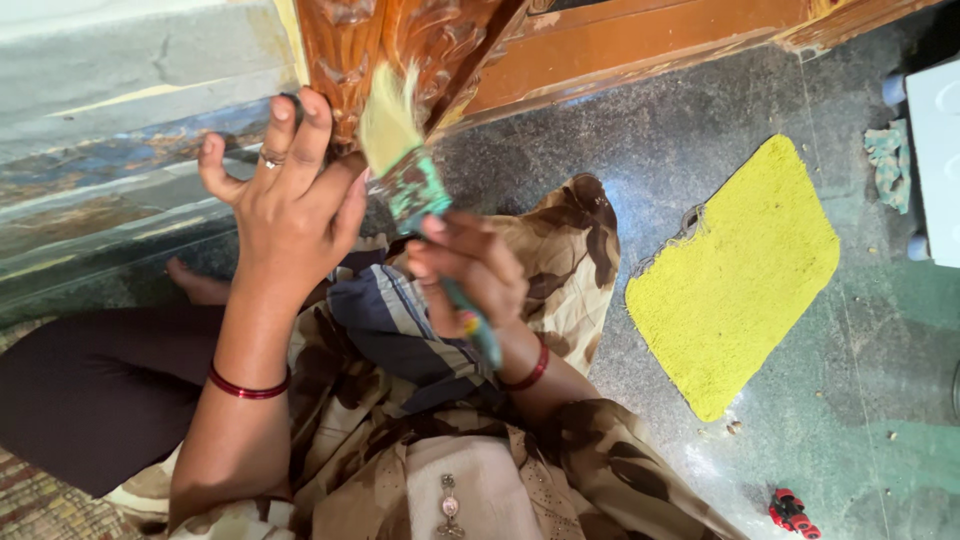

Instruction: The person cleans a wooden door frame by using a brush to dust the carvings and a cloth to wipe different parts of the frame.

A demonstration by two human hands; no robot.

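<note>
My right hand grips a paintbrush by its teal handle, with the pale bristles lifted against a carved brown wooden post. My left hand is raised beside the brush, fingers spread and pressed on the lower part of the same post. A ring is on one finger and red bangles are on both wrists. A striped dark cloth lies in my lap under the hands.
A yellow mat lies on the speckled stone floor at the right. A wooden door frame runs along the top. A white object and a rag sit far right; a small red toy lies near the bottom.
</note>
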